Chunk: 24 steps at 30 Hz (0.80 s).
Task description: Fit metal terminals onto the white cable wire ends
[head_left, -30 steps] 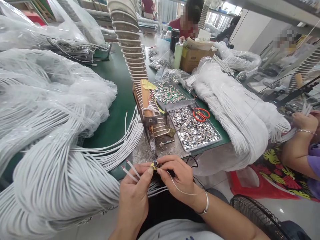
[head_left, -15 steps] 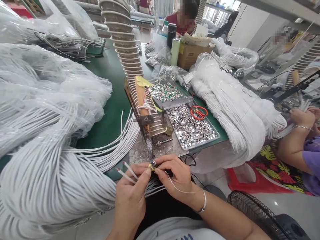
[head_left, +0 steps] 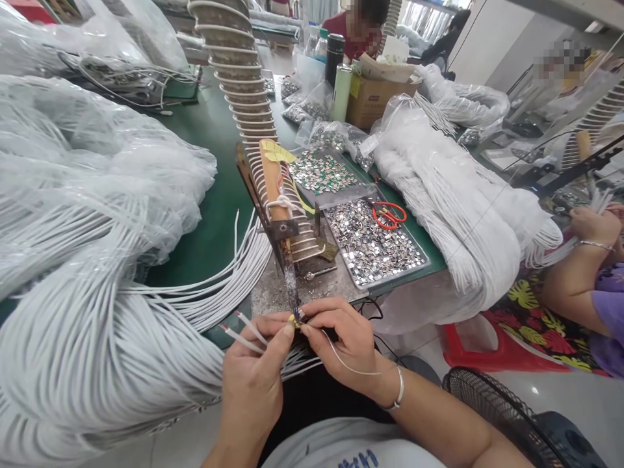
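My left hand point(head_left: 258, 364) is closed around white cables point(head_left: 246, 341), two of whose stripped ends with reddish tips stick up between the fingers. Its thumb and forefinger pinch a small yellow-tinted piece at the tip of a soldering iron point(head_left: 291, 286), which is clamped downward in a stand. Close beside it, my right hand point(head_left: 348, 344) is closed with its fingertips at the same spot. A thin silvery solder wire point(head_left: 336, 354) runs from those fingertips across the palm toward the wrist. Fingers partly hide the contact point.
A tray of small metal connectors point(head_left: 375, 253) holds red-handled scissors point(head_left: 389, 215); behind lies a tray of green-board connectors point(head_left: 324, 172). A ribbed hose point(head_left: 244, 97) rises behind the iron. Cable bundles point(head_left: 97, 325) lie left, another bundle point(head_left: 448, 208) right. A co-worker's arm point(head_left: 570, 279) is at right.
The hands stay almost in place at the iron's tip, with the left fingers and cable ends shifted slightly left. The whole view has tilted a little.
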Tool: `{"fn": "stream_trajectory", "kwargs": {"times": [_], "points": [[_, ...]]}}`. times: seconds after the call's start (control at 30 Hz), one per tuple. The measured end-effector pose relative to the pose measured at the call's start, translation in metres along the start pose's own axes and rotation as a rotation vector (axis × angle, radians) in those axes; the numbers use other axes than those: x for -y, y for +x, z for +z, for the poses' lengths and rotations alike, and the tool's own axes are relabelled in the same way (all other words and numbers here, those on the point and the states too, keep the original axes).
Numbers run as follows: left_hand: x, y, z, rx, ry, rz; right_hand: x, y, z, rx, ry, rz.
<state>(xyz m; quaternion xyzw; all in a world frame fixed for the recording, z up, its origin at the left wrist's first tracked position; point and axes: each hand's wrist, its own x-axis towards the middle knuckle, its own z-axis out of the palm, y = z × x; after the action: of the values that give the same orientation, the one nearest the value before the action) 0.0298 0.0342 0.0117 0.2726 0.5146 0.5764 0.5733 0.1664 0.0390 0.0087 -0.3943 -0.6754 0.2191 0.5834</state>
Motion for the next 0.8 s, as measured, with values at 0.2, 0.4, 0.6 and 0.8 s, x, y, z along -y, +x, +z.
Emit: {"fn": "stream_trajectory", "kwargs": {"times": [0.2, 0.4, 0.6, 0.8], "points": [[0.0071, 0.0026, -0.0065, -0.001, 0.010, -0.040, -0.0027, -0.0045, 0.0016, 0.015, 0.015, 0.032], [0.0050, 0.0010, -0.0039, -0.007, 0.036, -0.037, -0.0026, -0.0038, 0.0025, -0.001, 0.010, 0.038], [0.0014, 0.0024, -0.0019, 0.014, 0.027, -0.021, -0.0007, 0.0012, 0.0039, -0.027, 0.018, 0.000], [0.0034, 0.0029, -0.0079, 0.065, 0.054, 0.047, 0.0029, 0.0038, 0.0037, -0.033, -0.009, -0.006]]}}
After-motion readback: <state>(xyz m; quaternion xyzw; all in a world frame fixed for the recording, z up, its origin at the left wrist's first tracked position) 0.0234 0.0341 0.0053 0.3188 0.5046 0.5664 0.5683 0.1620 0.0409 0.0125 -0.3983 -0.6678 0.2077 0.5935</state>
